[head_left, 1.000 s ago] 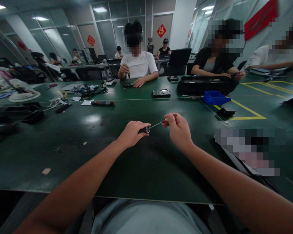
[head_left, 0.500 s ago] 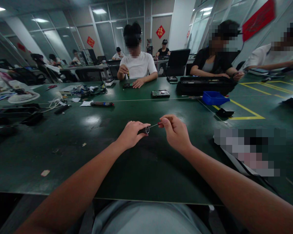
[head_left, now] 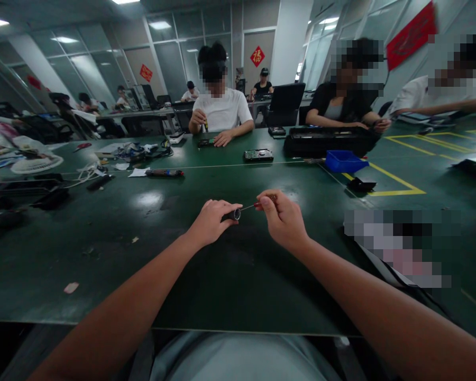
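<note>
Fig.: my L grip [head_left: 212,222] pinches a small black cylinder [head_left: 232,215] approx. mid-width of the surface [head_left: 103,254], closer to its near edge; resting or lifted, can't tell. My R grip [head_left: 283,219] is pressed tight round a thin screwdriver [head_left: 249,206], tip at the cylinder's open end. Blue bin [head_left: 343,161]: well apart, far-R side.

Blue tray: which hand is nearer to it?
Right. The right hand sits nearer the camera and left of the blue tray; the left hand is farther left.
</note>
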